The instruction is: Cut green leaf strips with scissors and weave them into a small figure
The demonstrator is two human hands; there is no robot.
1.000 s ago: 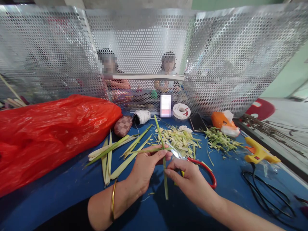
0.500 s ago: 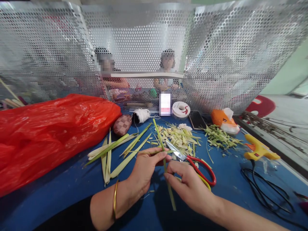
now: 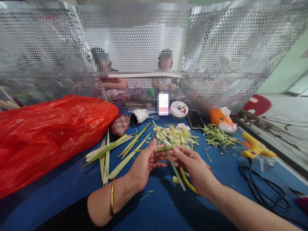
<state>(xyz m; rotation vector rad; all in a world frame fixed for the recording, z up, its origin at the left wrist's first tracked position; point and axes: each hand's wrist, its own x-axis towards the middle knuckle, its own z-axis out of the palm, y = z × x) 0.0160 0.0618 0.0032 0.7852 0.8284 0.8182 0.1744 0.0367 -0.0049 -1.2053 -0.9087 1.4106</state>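
My left hand [image 3: 144,163] and my right hand [image 3: 196,166] meet over the blue table [image 3: 60,192]. Both are closed on a long green leaf strip [image 3: 176,171] that slants from the cuttings down toward me. A second thin strip [image 3: 162,149] crosses it between my fingertips. The left thumb and fingers pinch the crossing; the right fingertips pinch just beside it. A yellow loop [image 3: 186,181] curves out from under my right hand, which hides the red-handled scissors. A gold bangle [image 3: 111,200] is on my left wrist.
A big red plastic bag [image 3: 48,134] fills the left. Long leaf strips [image 3: 113,150], cuttings [image 3: 175,134], a checkered pouch [image 3: 120,125], white thread [image 3: 139,115], tape roll [image 3: 178,109], phone [image 3: 194,119], yellow glue gun [image 3: 256,148] and black cord [image 3: 264,187] lie around. Two people sit behind the perforated screen [image 3: 228,64].
Both hands moved away from me toward the cuttings. The strip's lower end swung right, so it now slants. My right hand now covers the scissors that lay in plain sight before.
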